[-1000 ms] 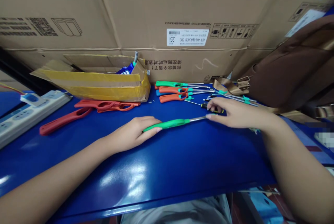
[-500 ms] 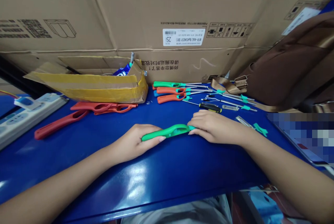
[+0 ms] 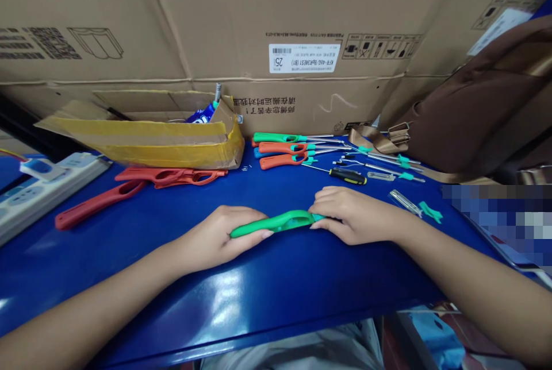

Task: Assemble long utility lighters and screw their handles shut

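Observation:
A green lighter, the long-handled kind, is held level just above the blue table between both hands. My left hand is wrapped round its handle end, the thumb along the near side. At the other end, my right hand pinches the teal front part between thumb and fingers. The fingers of that hand hide whatever extends past the teal part. Behind the hands lie several assembled lighters with orange, green and blue handles and metal tubes. A black-and-yellow screwdriver lies just beyond my right hand.
Red handle shells lie at the left, beside a white power strip. Behind them stands an open cardboard box with yellow tape. Loose metal tubes with teal pieces are at the right, near a brown bag. A large carton closes off the back.
Both hands keep their hold on the green lighter. My right hand has shifted very slightly down, and the view has tilted a little; the other things stay where they were.

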A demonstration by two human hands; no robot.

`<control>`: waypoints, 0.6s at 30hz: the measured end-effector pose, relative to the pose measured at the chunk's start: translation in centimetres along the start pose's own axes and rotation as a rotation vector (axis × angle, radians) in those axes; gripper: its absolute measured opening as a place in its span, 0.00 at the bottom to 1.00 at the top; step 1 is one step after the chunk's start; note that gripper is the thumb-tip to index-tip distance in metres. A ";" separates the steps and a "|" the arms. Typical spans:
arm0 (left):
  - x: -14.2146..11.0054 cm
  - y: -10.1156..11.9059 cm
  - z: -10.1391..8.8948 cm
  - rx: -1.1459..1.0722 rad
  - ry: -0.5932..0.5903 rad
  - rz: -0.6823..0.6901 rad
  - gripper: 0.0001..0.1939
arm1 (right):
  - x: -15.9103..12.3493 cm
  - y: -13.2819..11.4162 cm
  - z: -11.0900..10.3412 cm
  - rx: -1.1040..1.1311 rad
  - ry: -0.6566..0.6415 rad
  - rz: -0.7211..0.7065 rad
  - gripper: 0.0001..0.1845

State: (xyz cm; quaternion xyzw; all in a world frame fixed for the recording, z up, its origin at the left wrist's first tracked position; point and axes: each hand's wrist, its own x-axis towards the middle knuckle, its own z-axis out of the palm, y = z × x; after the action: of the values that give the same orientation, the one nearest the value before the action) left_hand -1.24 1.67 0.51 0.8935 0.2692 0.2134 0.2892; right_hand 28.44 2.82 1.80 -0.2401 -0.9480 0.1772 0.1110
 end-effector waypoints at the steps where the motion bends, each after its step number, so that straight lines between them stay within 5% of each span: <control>1: -0.1 0.1 0.0 0.036 0.004 0.042 0.10 | 0.0 0.0 -0.1 0.021 -0.005 0.004 0.12; 5: -0.3 0.5 0.0 0.119 0.038 0.114 0.09 | 0.0 -0.2 0.0 0.053 0.001 0.002 0.12; 10: -0.1 0.7 0.2 0.028 0.083 0.036 0.07 | 0.0 -0.3 0.5 -0.004 0.074 -0.009 0.13; 18: 0.5 -0.1 0.0 0.087 -0.019 -0.064 0.13 | 0.5 0.9 0.8 -0.136 0.065 0.059 0.13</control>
State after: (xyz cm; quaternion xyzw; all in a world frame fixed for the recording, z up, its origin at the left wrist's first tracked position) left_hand -0.88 1.99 0.58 0.8982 0.3039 0.1834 0.2592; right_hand 28.20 3.57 0.78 -0.2804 -0.9463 0.1076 0.1198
